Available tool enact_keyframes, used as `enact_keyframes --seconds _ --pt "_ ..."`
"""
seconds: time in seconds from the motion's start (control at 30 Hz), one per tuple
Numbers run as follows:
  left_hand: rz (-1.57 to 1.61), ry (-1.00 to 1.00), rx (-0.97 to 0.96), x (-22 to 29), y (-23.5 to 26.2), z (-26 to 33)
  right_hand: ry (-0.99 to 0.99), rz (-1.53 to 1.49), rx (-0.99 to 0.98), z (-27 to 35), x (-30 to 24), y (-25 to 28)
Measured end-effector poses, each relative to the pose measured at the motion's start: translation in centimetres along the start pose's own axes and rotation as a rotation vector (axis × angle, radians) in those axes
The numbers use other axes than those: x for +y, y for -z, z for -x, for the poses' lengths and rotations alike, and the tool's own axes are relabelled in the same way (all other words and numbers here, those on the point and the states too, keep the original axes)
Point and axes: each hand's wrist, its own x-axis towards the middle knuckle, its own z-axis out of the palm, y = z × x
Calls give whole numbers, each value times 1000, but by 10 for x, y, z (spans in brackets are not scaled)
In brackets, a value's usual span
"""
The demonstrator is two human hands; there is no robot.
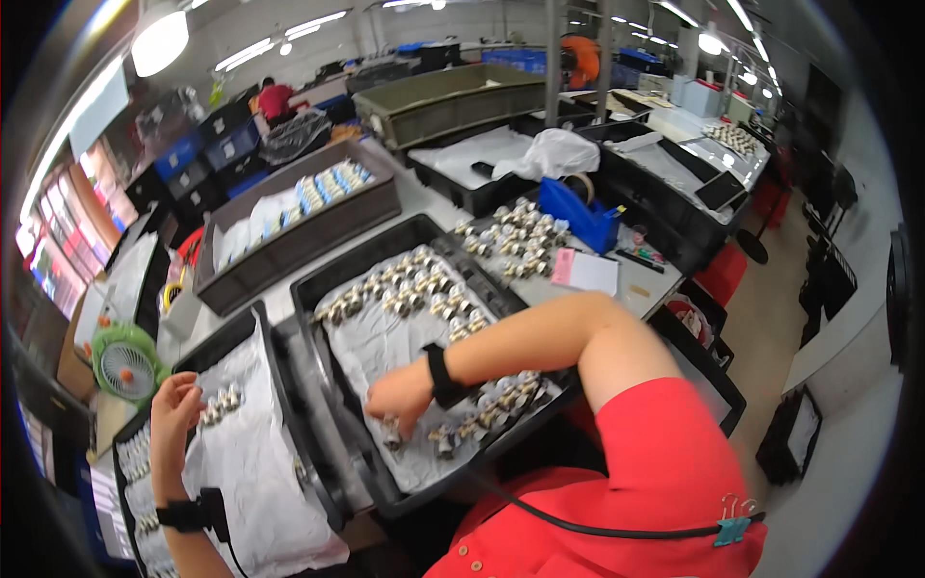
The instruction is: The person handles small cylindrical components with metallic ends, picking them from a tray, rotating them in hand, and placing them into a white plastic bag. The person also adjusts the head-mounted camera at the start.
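My right hand [400,395] reaches down into the middle black tray [424,227], fingers closed around a small metal fitting [392,435] near its lower left side. Rows of similar metal-and-white fittings [414,279] stand on the white sheet there, along the far and right sides and near the front. Over the left black tray [279,414], my left hand [176,409] is raised with its fingers curled together; whatever they may hold is hidden. Beside its fingertips a short row of fittings [224,405] rests on white sheeting, with more along that tray's left side.
A grey bin [385,193] with blue and white parts stands behind the trays. Loose fittings [515,236], a blue tape dispenser [583,217] and a notepad [586,272] lie at the right. A green fan [127,364] stands far left. Two other people are in the background.
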Motion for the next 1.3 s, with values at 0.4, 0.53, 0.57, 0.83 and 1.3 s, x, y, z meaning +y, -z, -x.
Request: enact_keyframes --seconds 0.4,0.53,0.57,0.83,1.3 --pt "376 -173 -370 63 -196 19 30 -169 463 36 5 18" --pt "483 -95 -329 37 -216 -4 32 -360 721 53 6 33" --pt "503 -84 -337 34 -219 -7 64 -380 803 54 9 33" --pt "545 14 -355 15 -223 -3 179 -349 1000 45 30 30" --pt "809 -15 -291 18 -213 -4 -48 -504 835 49 14 40"
